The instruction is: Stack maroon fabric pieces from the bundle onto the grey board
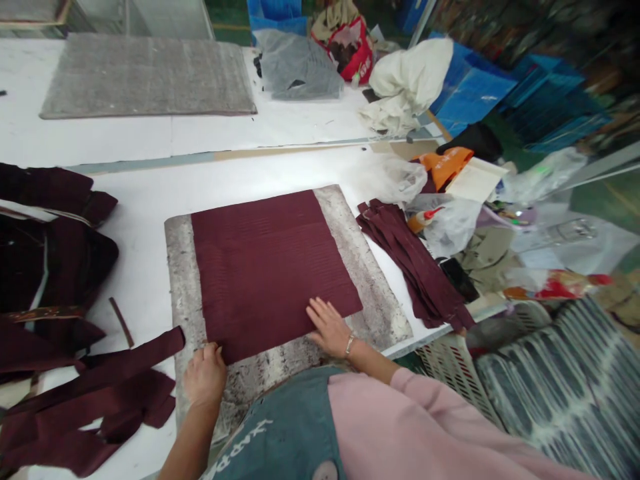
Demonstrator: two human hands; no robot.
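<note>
Maroon cloth (270, 267) lies near an apron (295, 417) lettered partly "APP".

A maroon fabric panel (273, 270), roughly rectangular and faintly rippled, lies flat on a mottled grey board (387, 310), which shows bare at the panel's three, six and nine o'clock.
</note>
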